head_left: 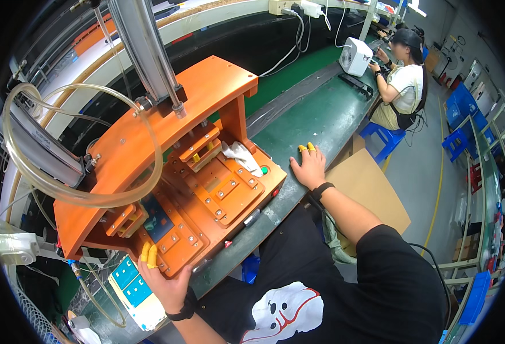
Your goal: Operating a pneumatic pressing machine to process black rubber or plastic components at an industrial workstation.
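An orange pneumatic press (206, 200) with two silver cylinders (143, 46) stands before me on the bench. Against its near left corner rests my left hand (165, 285), fingers apart, two of them in yellow finger cots; nothing shows in its grasp. A dark blue flat piece (158, 221) lies in the press's left bay, under the raised head. My right hand (309, 167) lies on the green bench top to the right of the press, fingers spread, also with yellow cots and holding nothing. A white cloth (241, 156) sits on the press's right side, by a green button (265, 170).
Left of my left hand lies a stack of white sheets with blue panels (132, 284). A clear hose (80, 198) loops over the press. Farther along the green bench (298, 114) are a white fan-like box (355, 56) and a seated person (401, 80). Cardboard (373, 195) is beside my right forearm.
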The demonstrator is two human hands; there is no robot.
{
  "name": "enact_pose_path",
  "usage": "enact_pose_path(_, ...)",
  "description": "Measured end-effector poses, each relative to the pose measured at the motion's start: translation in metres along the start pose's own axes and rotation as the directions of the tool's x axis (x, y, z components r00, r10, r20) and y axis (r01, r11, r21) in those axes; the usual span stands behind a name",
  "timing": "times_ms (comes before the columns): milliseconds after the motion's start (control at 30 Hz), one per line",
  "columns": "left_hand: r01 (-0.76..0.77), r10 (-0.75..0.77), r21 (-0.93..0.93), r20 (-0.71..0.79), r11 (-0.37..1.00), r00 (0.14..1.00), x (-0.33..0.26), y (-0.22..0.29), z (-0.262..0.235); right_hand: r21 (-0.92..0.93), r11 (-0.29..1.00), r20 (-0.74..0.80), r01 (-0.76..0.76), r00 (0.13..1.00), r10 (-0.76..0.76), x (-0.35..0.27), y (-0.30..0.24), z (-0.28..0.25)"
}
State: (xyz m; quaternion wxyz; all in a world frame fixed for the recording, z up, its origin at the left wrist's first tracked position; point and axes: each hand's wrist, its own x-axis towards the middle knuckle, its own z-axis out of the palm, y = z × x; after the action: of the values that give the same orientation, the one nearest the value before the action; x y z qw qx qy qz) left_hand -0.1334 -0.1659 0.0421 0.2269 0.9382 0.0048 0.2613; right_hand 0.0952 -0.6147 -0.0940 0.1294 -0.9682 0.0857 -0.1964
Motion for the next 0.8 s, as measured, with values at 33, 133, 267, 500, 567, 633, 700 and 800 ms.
enact_pose_path(33,0.001,-0.001,0.0,0.0,1.0,1.0,-0.001,-0.002,0.001,0.0,1.0,0.001,0.001,1.0,-0.001,0.0,0.001,0.001)
enact_pose_path(133,-0.04,0.04,-0.004,-0.045,0.999,0.998,-0.002,-0.007,0.005,-0.009,1.0,-0.016,0.009,1.0,-0.009,0.001,0.002,0.002)
enact_pose_path(267,-0.012,0.01,-0.041,-0.05,0.999,0.999,-0.003,-0.008,0.005,-0.007,1.0,-0.021,0.006,1.0,-0.006,0.001,0.002,0.001)
enact_pose_path(500,0.013,-0.021,-0.106,-0.071,0.994,0.997,-0.008,-0.017,0.009,-0.004,1.0,-0.018,-0.002,1.0,0.002,0.0,0.002,0.001)
enact_pose_path(567,0.033,-0.047,-0.168,-0.077,0.985,0.996,-0.008,-0.015,0.009,-0.004,1.0,-0.013,-0.002,1.0,0.002,-0.001,0.003,0.002)
enact_pose_path(633,0.052,-0.073,-0.231,-0.083,0.972,0.994,-0.009,-0.015,0.009,-0.005,1.0,-0.009,-0.002,1.0,0.002,0.0,0.002,0.002)
enact_pose_path(700,0.098,-0.128,-0.334,-0.07,0.938,0.989,-0.011,-0.017,0.008,-0.006,1.0,-0.014,0.0,1.0,0.0,0.0,0.002,0.001)
enact_pose_path(800,0.184,-0.229,-0.472,-0.039,0.862,0.973,-0.015,-0.021,0.013,0.002,1.0,-0.007,-0.007,1.0,0.007,0.0,0.002,0.0)
